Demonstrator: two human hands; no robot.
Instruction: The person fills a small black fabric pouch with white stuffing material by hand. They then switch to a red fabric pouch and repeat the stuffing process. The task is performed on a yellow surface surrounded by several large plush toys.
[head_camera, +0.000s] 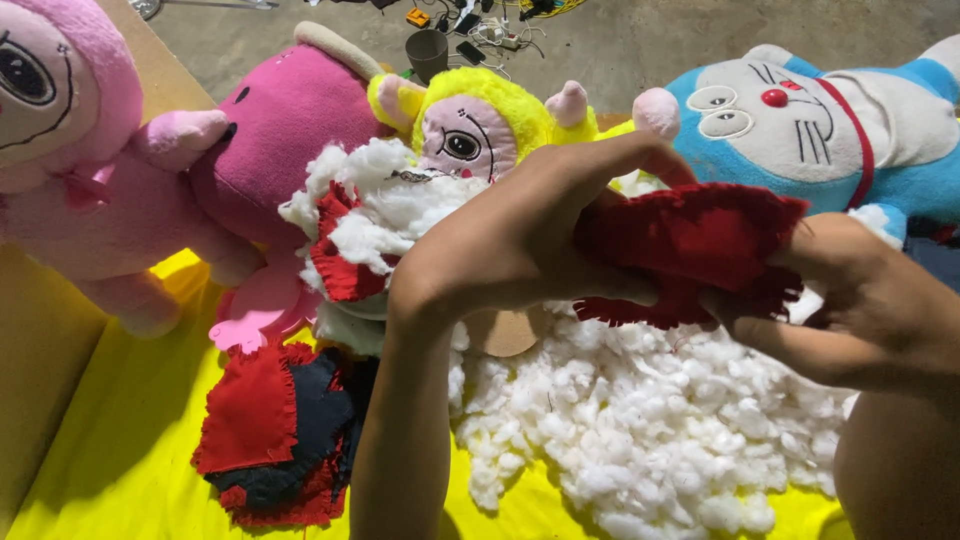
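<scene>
My left hand (520, 235) and my right hand (860, 305) both grip a red fabric piece (700, 245) with frayed edges, held above a pile of white stuffing (650, 420). The left hand's fingers curl over its top edge; the right hand pinches its right side from below. A partly stuffed red fabric piece (340, 250) with white filling bulging out lies to the left, behind my left forearm.
Several plush toys lie along the back: a light pink one (70, 150), a dark pink one (290, 120), a yellow one (480, 120), a blue-and-white cat (820, 130). Red and navy fabric pieces (280, 430) rest on the yellow cloth (120, 440). Cables and a dark cup (428, 50) sit on the floor behind.
</scene>
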